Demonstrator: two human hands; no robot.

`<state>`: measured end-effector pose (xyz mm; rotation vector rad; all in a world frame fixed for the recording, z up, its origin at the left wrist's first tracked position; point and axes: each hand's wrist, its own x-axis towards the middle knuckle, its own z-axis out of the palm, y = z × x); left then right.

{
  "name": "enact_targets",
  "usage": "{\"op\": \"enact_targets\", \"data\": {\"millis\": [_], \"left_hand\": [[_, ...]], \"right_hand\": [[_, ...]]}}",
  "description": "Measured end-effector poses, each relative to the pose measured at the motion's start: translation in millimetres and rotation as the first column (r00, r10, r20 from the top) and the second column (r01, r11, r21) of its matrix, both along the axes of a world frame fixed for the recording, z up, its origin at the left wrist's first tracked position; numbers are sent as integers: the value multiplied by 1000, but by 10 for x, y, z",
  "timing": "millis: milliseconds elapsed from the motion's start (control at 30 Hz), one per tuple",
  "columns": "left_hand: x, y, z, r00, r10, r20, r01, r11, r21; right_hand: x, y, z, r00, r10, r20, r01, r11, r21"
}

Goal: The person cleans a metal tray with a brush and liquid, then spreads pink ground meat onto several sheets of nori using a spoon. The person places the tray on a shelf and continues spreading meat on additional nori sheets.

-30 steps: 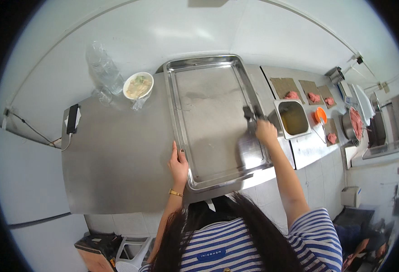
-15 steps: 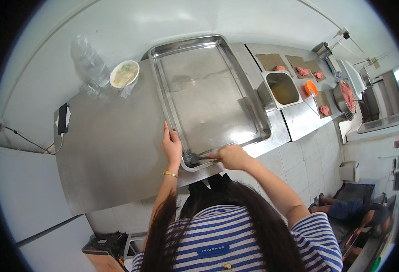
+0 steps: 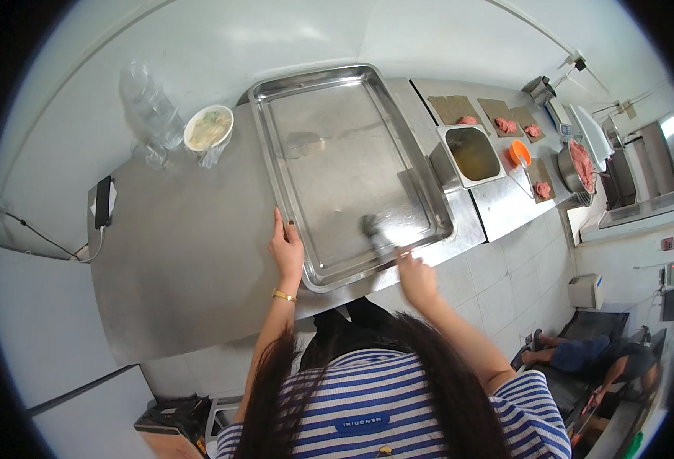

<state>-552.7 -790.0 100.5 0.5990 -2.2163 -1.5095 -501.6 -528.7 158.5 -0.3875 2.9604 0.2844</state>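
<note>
This looks like a food-preparation kitchen: the steel bench carries a tray near its front edge, a pan of yellowish liquid and, right of a dark seam, minced meat on brown sheets and in a bowl.

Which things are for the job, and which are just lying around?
For the job:
large metal tray, left hand at its edge
blurred brush-like tool in the right hand
perhaps the pan of liquid beside the tray

Probably just lying around:
white bowl of food
black slab-shaped device
</note>
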Motion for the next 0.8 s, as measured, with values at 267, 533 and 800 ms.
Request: {"op": "enact_targets", "data": {"millis": [267, 533, 800], "left_hand": [[-15, -3, -5, 999, -16, -32, 18, 998, 66], [-11, -3, -19, 1000, 2, 2, -2, 1000, -7], [-4, -8, -32, 1000, 7, 1, -7, 1000, -20]], "right_hand": [[-311, 429, 276, 985, -160, 57, 159, 987, 18], [84, -374, -78, 953, 265, 146, -250, 962, -111], [-928, 674, -88, 979, -193, -63, 193, 981, -6]]}}
